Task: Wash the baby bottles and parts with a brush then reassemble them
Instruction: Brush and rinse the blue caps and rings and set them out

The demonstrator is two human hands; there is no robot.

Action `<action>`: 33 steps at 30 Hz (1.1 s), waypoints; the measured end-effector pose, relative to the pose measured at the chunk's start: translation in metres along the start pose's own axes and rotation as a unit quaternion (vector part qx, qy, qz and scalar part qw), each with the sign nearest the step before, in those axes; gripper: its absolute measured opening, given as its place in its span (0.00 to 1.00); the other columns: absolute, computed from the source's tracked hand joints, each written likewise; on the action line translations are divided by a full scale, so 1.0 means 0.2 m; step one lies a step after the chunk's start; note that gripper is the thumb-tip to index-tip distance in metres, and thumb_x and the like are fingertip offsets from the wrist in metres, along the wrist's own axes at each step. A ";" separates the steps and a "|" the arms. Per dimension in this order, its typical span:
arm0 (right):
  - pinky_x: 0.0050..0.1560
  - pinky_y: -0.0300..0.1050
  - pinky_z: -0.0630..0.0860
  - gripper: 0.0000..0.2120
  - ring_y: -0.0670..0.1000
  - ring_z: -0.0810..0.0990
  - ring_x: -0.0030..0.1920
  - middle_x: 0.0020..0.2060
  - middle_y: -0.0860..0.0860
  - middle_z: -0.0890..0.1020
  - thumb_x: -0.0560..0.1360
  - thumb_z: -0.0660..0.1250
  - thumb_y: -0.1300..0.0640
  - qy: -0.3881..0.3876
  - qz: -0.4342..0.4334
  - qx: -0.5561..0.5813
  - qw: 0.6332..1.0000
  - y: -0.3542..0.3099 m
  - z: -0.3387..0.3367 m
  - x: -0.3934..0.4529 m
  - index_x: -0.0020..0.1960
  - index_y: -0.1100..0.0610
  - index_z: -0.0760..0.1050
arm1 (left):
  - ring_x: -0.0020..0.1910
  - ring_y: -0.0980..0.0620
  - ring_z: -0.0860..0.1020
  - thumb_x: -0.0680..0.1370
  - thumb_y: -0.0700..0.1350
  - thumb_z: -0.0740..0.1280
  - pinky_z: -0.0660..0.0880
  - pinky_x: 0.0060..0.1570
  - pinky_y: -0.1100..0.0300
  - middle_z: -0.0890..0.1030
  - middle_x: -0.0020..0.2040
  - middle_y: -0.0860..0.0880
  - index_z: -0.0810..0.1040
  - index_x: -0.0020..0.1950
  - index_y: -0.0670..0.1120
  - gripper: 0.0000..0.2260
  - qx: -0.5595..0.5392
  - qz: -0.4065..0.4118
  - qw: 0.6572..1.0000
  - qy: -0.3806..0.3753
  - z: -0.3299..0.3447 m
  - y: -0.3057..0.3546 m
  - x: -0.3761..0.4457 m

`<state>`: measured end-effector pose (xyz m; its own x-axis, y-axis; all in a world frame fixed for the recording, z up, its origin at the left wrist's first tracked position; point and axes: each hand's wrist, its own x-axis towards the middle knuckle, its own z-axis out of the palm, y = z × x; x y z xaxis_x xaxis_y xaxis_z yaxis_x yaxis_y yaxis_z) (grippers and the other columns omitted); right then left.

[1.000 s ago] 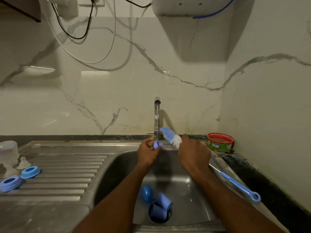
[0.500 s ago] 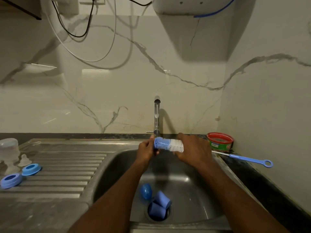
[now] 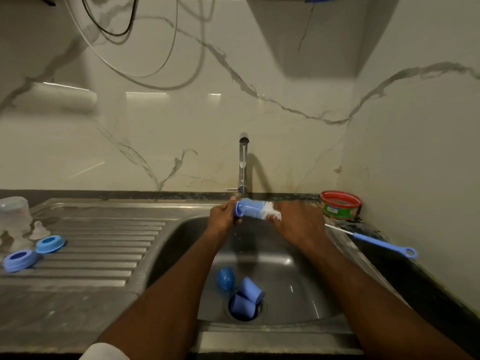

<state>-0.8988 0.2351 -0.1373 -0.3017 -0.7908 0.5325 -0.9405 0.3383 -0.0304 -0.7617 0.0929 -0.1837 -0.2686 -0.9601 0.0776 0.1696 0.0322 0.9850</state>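
Over the sink basin, just below the tap, the left hand grips a small blue part while the right hand grasps the bottle brush. The bristle head, tilted upward a second ago, now lies level with its tip inside the part, and the handle points out right of the right hand. Below the hands, two blue caps and a blue oval piece stay at the drain. Left of the left hand, two blue rings rest on the drainboard.
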 end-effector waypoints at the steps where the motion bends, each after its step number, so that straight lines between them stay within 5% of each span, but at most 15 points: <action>1: 0.47 0.46 0.74 0.15 0.54 0.84 0.51 0.51 0.49 0.85 0.77 0.64 0.40 -0.011 0.009 -0.024 1.000 0.01 -0.01 -0.01 0.56 0.46 0.81 | 0.49 0.47 0.84 0.83 0.53 0.65 0.82 0.55 0.52 0.85 0.48 0.44 0.82 0.51 0.46 0.12 0.002 0.008 1.000 -0.005 0.01 0.01 0.00; 4: 0.46 0.47 0.70 0.18 0.54 0.83 0.52 0.53 0.50 0.84 0.78 0.63 0.37 -0.086 -0.013 -0.075 0.993 0.00 0.01 -0.02 0.58 0.48 0.81 | 0.48 0.49 0.85 0.82 0.54 0.65 0.82 0.54 0.54 0.85 0.48 0.45 0.83 0.53 0.45 0.14 0.036 0.059 0.998 0.007 0.01 0.02 -0.02; 9: 0.52 0.48 0.76 0.33 0.53 0.80 0.56 0.59 0.49 0.82 0.67 0.72 0.30 -0.139 -0.040 0.043 0.989 0.00 -0.01 0.00 0.65 0.46 0.76 | 0.46 0.49 0.84 0.83 0.54 0.64 0.82 0.52 0.55 0.85 0.47 0.44 0.82 0.52 0.44 0.14 0.044 0.024 0.998 0.025 -0.03 -0.01 -0.01; 11: 0.54 0.49 0.77 0.30 0.53 0.80 0.58 0.60 0.48 0.81 0.68 0.75 0.34 -0.112 -0.029 0.080 0.990 0.03 0.00 -0.01 0.66 0.43 0.73 | 0.46 0.49 0.84 0.83 0.53 0.65 0.82 0.53 0.54 0.85 0.46 0.44 0.81 0.51 0.44 0.13 0.043 -0.014 0.999 0.013 -0.03 -0.02 -0.01; 15: 0.54 0.52 0.77 0.17 0.54 0.81 0.56 0.58 0.47 0.83 0.78 0.63 0.35 -0.066 -0.043 0.095 0.992 0.05 0.01 -0.03 0.64 0.39 0.74 | 0.47 0.50 0.83 0.84 0.53 0.63 0.81 0.49 0.58 0.84 0.48 0.44 0.79 0.49 0.46 0.12 0.035 0.002 0.999 0.014 -0.01 0.00 -0.02; 20: 0.45 0.49 0.72 0.16 0.55 0.83 0.51 0.53 0.50 0.82 0.79 0.62 0.36 -0.015 0.003 0.008 1.000 0.02 0.02 -0.02 0.58 0.41 0.81 | 0.49 0.47 0.83 0.83 0.52 0.65 0.81 0.55 0.52 0.83 0.48 0.43 0.80 0.48 0.47 0.11 0.012 -0.019 1.000 -0.004 0.00 0.01 -0.04; 25: 0.49 0.50 0.78 0.18 0.53 0.82 0.46 0.47 0.51 0.84 0.79 0.61 0.38 -0.067 -0.023 0.020 0.997 0.00 0.03 0.00 0.52 0.49 0.81 | 0.48 0.49 0.83 0.84 0.53 0.64 0.81 0.55 0.55 0.83 0.47 0.46 0.79 0.47 0.48 0.11 0.033 0.016 0.999 0.029 0.01 0.01 0.00; 33: 0.48 0.49 0.73 0.15 0.55 0.82 0.53 0.55 0.50 0.83 0.82 0.59 0.41 -0.023 0.024 0.047 0.998 -0.01 0.01 -0.06 0.65 0.44 0.74 | 0.51 0.45 0.85 0.83 0.53 0.65 0.82 0.55 0.53 0.85 0.51 0.41 0.82 0.53 0.45 0.13 0.010 0.021 1.000 -0.018 0.00 -0.01 -0.01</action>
<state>-0.8941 0.2430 -0.1444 -0.3510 -0.7986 0.4890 -0.9348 0.3287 -0.1343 -0.7612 0.0949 -0.1849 -0.2948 -0.9474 0.1244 0.1626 0.0785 0.9836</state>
